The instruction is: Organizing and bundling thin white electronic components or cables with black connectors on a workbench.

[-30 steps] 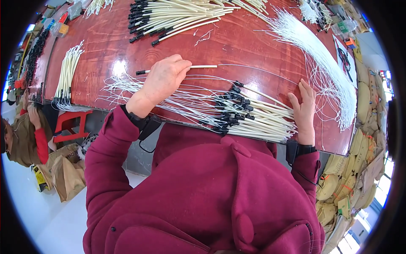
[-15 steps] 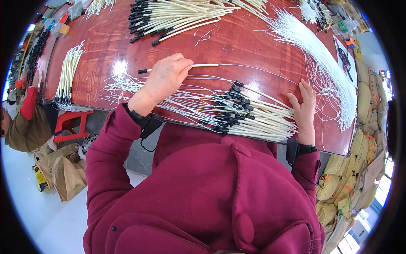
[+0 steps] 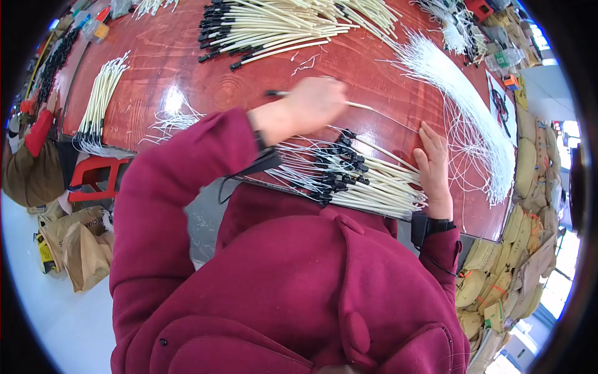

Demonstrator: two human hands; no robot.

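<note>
My left hand (image 3: 308,109) is closed around a thin cream tube (image 3: 360,105), just above the table. The tube's black end piece (image 3: 274,93) sticks out on the left. A thin white wire (image 3: 395,119) runs from the tube's right end to the fingertips of my right hand (image 3: 434,159). That hand rests on the table with its thumb apart and its fingers stretched; whether the wire is pressed under them is hard to see. Between my hands and the near edge lies a pile of cream tubes (image 3: 386,187) with black ends and white wires trailing left, partly behind my left forearm.
A large bundle of white wires (image 3: 479,118) spreads on the right. More black-ended tubes (image 3: 280,28) lie at the far side, and a smaller bunch (image 3: 103,96) at the left edge. A red stool (image 3: 96,177) and paper bags (image 3: 87,252) stand below left.
My left hand has moved right along the tube toward its wire end, and the tube has shifted right. My right hand still lies by the wire.
</note>
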